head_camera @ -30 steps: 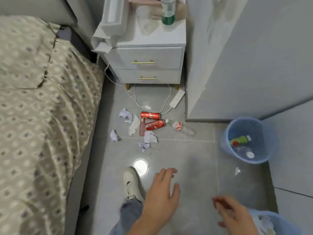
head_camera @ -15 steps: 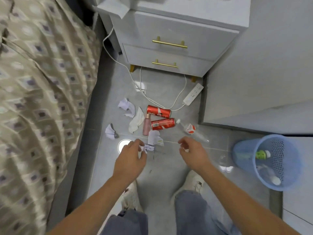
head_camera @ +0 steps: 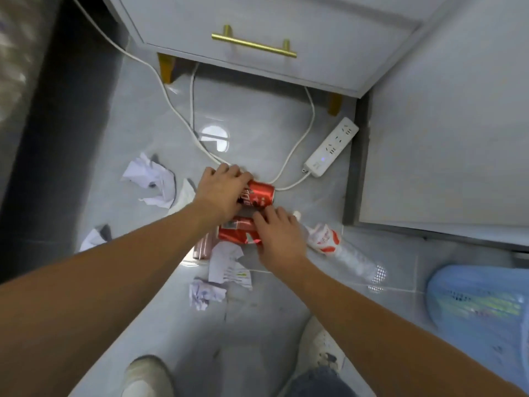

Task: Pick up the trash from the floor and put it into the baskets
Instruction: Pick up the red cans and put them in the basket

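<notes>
Two red soda cans lie on the grey floor tiles. My left hand (head_camera: 221,191) is wrapped around the far red can (head_camera: 261,194). My right hand (head_camera: 279,237) closes on the near red can (head_camera: 233,232). Both cans rest on the floor. A pink tube (head_camera: 201,249) lies left of the near can. A clear plastic bottle (head_camera: 343,253) with a red and white label lies to the right. Crumpled papers (head_camera: 150,181) (head_camera: 206,292) and a flat paper slip (head_camera: 226,263) are scattered around. A blue mesh basket (head_camera: 481,308) stands at the lower right.
A white bedside cabinet (head_camera: 286,30) with a gold handle stands just beyond the cans. A white power strip (head_camera: 332,147) and its cables (head_camera: 183,116) lie on the floor by the cans. A dark bed base (head_camera: 57,124) runs along the left. My shoes (head_camera: 320,348) are below.
I have bent down much closer to the floor. Both hands moved forward past the crumpled paper onto the two red cans. The basket slid towards the lower right edge.
</notes>
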Tool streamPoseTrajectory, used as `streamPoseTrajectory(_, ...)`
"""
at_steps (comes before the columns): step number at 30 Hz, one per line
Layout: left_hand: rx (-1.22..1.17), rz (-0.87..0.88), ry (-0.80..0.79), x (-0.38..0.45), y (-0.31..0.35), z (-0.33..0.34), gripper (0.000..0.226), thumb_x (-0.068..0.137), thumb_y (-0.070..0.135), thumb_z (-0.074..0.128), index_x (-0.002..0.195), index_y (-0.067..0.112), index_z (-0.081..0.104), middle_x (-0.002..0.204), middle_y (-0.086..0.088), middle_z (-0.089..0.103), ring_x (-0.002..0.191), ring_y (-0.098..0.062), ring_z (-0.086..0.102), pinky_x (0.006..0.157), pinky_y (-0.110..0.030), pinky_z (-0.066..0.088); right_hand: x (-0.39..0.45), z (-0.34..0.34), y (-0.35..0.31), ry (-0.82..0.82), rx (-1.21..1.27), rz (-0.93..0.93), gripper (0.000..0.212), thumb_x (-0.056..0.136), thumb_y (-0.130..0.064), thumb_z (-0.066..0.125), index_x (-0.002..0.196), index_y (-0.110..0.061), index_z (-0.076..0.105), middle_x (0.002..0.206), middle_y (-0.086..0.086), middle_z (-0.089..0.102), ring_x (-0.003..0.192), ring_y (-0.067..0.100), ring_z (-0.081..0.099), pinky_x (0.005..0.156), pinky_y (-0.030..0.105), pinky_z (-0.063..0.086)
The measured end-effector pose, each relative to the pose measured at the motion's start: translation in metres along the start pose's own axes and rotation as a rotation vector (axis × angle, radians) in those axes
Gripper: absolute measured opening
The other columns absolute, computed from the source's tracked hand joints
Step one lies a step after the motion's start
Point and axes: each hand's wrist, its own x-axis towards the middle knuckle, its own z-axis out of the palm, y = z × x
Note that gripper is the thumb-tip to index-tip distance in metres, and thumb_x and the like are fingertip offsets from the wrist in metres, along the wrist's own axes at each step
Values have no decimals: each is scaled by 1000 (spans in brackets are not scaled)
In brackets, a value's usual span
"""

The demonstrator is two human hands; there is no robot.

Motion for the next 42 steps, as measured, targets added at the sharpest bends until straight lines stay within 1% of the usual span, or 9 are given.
streamPoseTrajectory(4, -15, -4, 112, -3, 7, 6, 60, 78, 37, 75, 131, 23, 50, 130, -4, 58, 120, -30, 50, 94, -46, 36, -14, -11, 1, 81, 128, -5, 46, 72, -39, 61, 111, -15, 61, 108, 12, 62, 94, 34, 61, 80, 42, 47)
streamPoseTrajectory(11, -539, -154, 303, -111, 43, -90, 55, 72, 28, 80, 121, 25, 54, 101, -3, 64, 106, -30, 49, 83, -43, 42, -150, -109, -3, -55, 573, 410, 61, 79, -50, 76, 130, -35, 47, 129, -11, 47, 102, 14, 62, 84, 32, 56)
streamPoseTrajectory(18, -793, 133, 130, -218, 117, -195, 60, 79, 27, 83, 128, 34, 49, 121, 11, 56, 112, -13, 58, 93, -39, 54, -330, -210, 3, 270, 769, 879, 53, 68, -42, 90, 108, -36, 55, 103, -11, 64, 89, 3, 63, 78, 28, 50)
streamPoseTrajectory(22, -883, 233, 134, -238, 178, -215, 60, 74, 33, 87, 123, 30, 55, 116, 6, 51, 104, 3, 55, 81, -27, 56, -390, -235, 20, 459, 825, 1030, 49, 72, -36, 90, 109, -33, 56, 102, -7, 66, 90, 5, 64, 76, 24, 49)
streamPoseTrajectory(25, -894, 257, 65, -238, 229, -207, 59, 70, 32, 87, 120, 30, 55, 108, 10, 47, 96, 4, 54, 71, -13, 43, -414, -237, 53, 621, 778, 1114, 49, 77, -26, 87, 111, -31, 52, 109, 2, 62, 95, 19, 63, 78, 30, 50)
streamPoseTrajectory(29, -917, 383, 35, -212, 320, -189, 54, 70, 40, 82, 116, 35, 54, 108, 10, 51, 89, 8, 54, 77, -4, 40, -422, -223, 127, 753, 710, 1189, 48, 81, -17, 79, 121, -19, 52, 120, 8, 54, 97, 16, 54, 86, 33, 45)
streamPoseTrajectory(33, -819, 435, 42, -168, 414, -154, 57, 70, 40, 84, 118, 26, 58, 110, -3, 61, 99, -13, 58, 79, -28, 47, -420, -197, 199, 751, 690, 1176, 48, 84, -19, 74, 127, -14, 53, 124, 9, 51, 95, 12, 49, 81, 18, 35)
streamPoseTrajectory(39, -763, 365, -45, -113, 508, -72, 62, 62, 40, 79, 118, 23, 60, 117, -6, 66, 108, -25, 64, 90, -43, 54, -403, -159, 299, 601, 632, 1172, 52, 85, -28, 73, 131, -15, 52, 129, 10, 51, 106, 29, 62, 84, 29, 43)
streamPoseTrajectory(42, -681, 319, -127, -98, 523, -42, 74, 72, 29, 85, 138, 20, 53, 138, -9, 58, 124, -28, 58, 106, -41, 48, -404, -140, 329, 492, 599, 1141, 56, 83, -27, 73, 134, -16, 53, 129, 14, 53, 110, 35, 62, 89, 34, 46)
